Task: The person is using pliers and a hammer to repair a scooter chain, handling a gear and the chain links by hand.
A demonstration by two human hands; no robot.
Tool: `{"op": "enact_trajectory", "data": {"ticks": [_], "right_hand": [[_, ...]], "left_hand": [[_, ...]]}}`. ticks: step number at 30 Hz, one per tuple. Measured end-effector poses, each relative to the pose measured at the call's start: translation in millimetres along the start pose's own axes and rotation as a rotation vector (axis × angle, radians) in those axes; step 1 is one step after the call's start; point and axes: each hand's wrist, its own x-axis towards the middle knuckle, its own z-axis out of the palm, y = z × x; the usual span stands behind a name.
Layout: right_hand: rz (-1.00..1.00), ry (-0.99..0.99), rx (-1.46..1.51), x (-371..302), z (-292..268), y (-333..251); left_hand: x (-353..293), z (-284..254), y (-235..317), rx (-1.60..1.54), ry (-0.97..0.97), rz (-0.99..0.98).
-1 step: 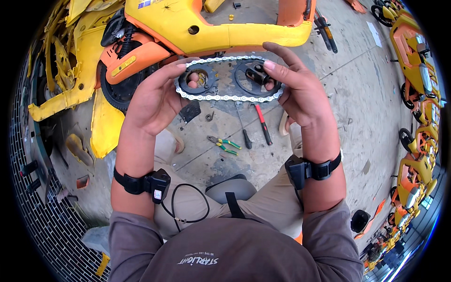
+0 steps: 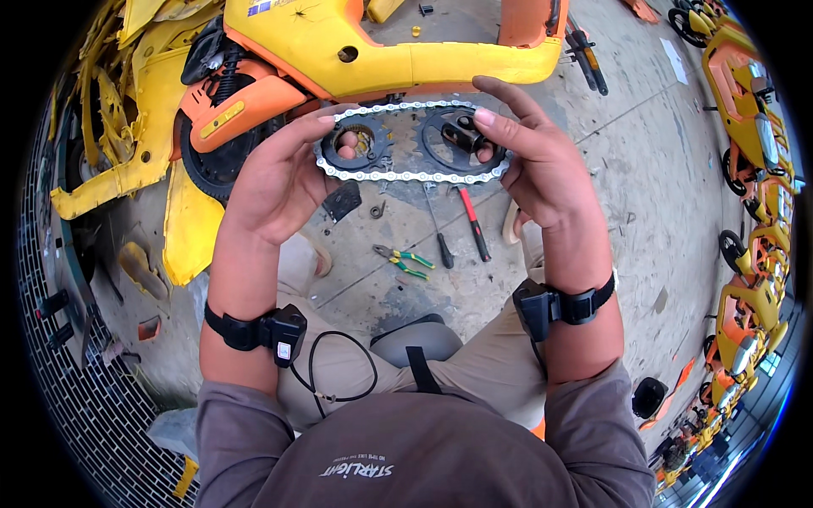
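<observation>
Your left hand [image 2: 275,182] and right hand [image 2: 546,173] clamp fingers on opposite ends of the chain [image 2: 398,176], already looped around left sprocket [image 2: 380,144] and right sprocket [image 2: 442,157], seemingly unmounted, on your side of the yellow body [image 2: 415,61].

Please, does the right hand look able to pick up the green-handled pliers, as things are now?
Probably not at once: the right hand holds one end of the chain. If freed, it would likely find the way open, since the pliers lie uncovered on the floor.
</observation>
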Motion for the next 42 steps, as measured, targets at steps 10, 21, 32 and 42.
{"op": "enact_trajectory", "data": {"ticks": [10, 21, 32, 42], "right_hand": [[0.020, -0.006, 0.072, 1, -4, 2], [0.148, 0.008, 0.201, 3, -7, 4], [0.058, -0.023, 0.100, 1, -12, 2], [-0.049, -0.078, -0.034, 0, -12, 1]], "left_hand": [[1, 2, -2, -0.004, 0.038, -0.021], [9, 3, -18, 0.051, 0.147, -0.126], [14, 7, -15, 0.062, 0.086, 0.041], [8, 12, -7, 0.028, 0.124, 0.151]]}}
